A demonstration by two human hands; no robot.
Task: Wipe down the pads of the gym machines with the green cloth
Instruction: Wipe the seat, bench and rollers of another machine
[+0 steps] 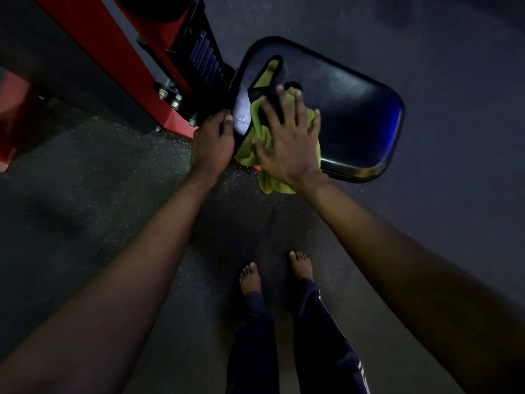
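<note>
Green cloth point(247, 152) (crumpled) on pad point(346, 109); right hand point(287, 137) flat atop; left hand point(213, 140) grips edge

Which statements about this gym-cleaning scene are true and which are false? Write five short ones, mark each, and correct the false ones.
1. The right hand presses the green cloth onto the black pad with its fingers spread. True.
2. The left hand holds a spray bottle. False: it grips the pad's edge, on the side nearest the machine.
3. The machine frame beside the pad is blue. False: it is red.
4. The person's feet are bare on the dark floor. True.
5. The cloth lies wholly on the pad. False: part of it hangs over the pad's near edge.
</note>
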